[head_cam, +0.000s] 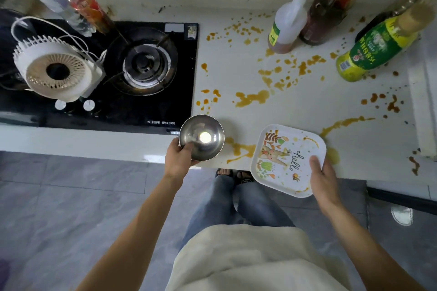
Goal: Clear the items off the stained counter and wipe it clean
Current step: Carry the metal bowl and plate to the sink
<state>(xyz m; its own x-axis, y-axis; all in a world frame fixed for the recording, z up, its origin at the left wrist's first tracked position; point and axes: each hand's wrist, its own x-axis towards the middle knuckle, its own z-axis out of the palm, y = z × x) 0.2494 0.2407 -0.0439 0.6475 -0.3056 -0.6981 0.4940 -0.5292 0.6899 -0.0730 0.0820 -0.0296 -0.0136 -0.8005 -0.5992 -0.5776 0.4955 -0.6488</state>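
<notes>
White desk (295,111) runs along a pale tiled wall; grey tiled floor (71,208) below its front edge. Orange-brown sauce stains (253,98) lie scattered over the right half of the desk, from the back edge to the front lip.

Black glass gas hob (151,106) is set into the left part of the desk. A white round fan (56,71) with its cable rests on the hob's left side; one burner (145,64) is exposed to its right. Two bottles stand behind the hob.

Back right of the desk: a white bottle with red cap (287,21), a dark sauce bottle (331,14) just beside it, and a large green-labelled oil bottle (378,47) further right.

Square patterned plate (283,160), marked "hello", overhangs the front edge, tilted. Right hand (324,182) grips its near right corner, thumb on top, fingers underneath and hidden.

Steel bowl (202,137) is held at the desk's front edge, beside the hob. Left hand (177,158) clamps its rim, thumb inside, fingers under the wall.

Both forearms extend forward, bare.
</notes>
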